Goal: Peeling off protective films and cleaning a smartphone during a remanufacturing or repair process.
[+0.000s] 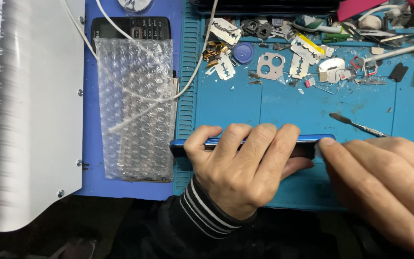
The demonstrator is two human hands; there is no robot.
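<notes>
Blue matting (293, 108) covers the workbench seen from the head camera, with a clutter of razor blades (224, 67), small metal parts and a camera bezel (270, 65) along its far edge. A sheet of bubble wrap (135, 108) lies to the left over an old keypad phone (131, 28), and a thin metal pry tool (358, 124) rests on the mat near the right.

At the near edge, a blue phone (190, 143) stands on its long side. The left hand (238, 168) is clamped over it, fingers curled across the top edge and thumb behind. The right hand (384, 184) presses its fingertips, held together, against the phone's right end; whether they pinch anything cannot be told.

The phone looks light, stiff and slick-sided, and probably fragile at the glass, so the long edges seem the safest place to grip.
</notes>
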